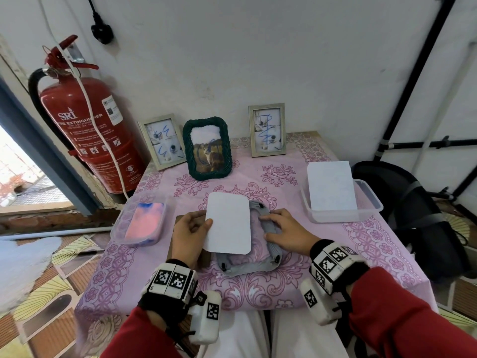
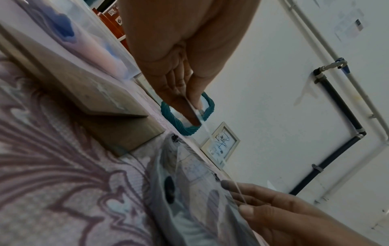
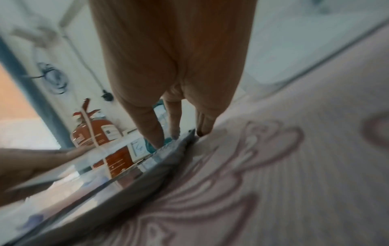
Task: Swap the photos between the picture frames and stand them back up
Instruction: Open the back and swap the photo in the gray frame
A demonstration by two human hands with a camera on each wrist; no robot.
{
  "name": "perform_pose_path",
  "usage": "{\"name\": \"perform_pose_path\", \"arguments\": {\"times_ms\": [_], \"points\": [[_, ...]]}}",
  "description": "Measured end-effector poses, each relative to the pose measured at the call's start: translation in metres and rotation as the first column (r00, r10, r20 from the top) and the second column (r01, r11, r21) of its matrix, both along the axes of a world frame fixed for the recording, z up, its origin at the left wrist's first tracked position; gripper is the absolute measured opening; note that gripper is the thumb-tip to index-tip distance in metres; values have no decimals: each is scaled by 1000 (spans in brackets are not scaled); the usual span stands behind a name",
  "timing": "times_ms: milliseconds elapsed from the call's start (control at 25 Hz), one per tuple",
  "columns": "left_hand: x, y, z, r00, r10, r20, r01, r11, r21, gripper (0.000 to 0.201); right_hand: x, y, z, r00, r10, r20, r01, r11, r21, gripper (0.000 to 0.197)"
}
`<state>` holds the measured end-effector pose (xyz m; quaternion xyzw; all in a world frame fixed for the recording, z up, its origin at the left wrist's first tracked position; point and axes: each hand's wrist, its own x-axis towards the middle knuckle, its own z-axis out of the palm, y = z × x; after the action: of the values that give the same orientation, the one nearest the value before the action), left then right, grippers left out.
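A grey picture frame point(image 1: 241, 269) lies face down at the table's near middle, its back open. My left hand point(image 1: 204, 226) pinches the left edge of a white, round-cornered photo point(image 1: 229, 223), blank side up, and holds it over the frame. Its brown backing board point(image 1: 178, 229) lies under that hand. My right hand point(image 1: 271, 226) rests with straight fingers on the frame's right rim point(image 3: 164, 163). In the left wrist view the thumb and fingers point(image 2: 193, 109) clamp the photo's thin edge. A dark green frame point(image 1: 206, 148) with a cat photo stands behind.
Two silver frames point(image 1: 161, 140) point(image 1: 267, 129) stand at the back against the wall. A clear tub point(image 1: 116, 228) at left holds a pink and blue photo; another tub point(image 1: 371, 200) at right holds a white sheet. A red fire extinguisher point(image 1: 93, 130) stands at far left.
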<state>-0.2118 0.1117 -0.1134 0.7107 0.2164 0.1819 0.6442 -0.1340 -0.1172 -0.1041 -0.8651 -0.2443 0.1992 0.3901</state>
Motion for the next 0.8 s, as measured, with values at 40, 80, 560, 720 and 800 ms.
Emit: {"name": "perform_pose_path", "arguments": {"times_ms": [40,80,560,720,800], "points": [[1,-1,2,1000,-6,15,6,1000,-2,27,-1,0,4,999,11,36,-10,1000,-17,50],[3,-4,4,999,-13,32,13,1000,0,29,-2,-1,9,997,16,78,-15,1000,-19,49],[35,-72,17,987,-159,7,158,987,36,35,16,-91,43,896,-125,425,232,950,-208,46],[46,-98,13,981,-191,-25,192,980,49,34,15,-108,35,848,-250,468,324,943,-83,20],[51,-111,9,979,-198,-56,201,978,61,34,15,-114,34,823,-291,487,334,943,-1,15]]}}
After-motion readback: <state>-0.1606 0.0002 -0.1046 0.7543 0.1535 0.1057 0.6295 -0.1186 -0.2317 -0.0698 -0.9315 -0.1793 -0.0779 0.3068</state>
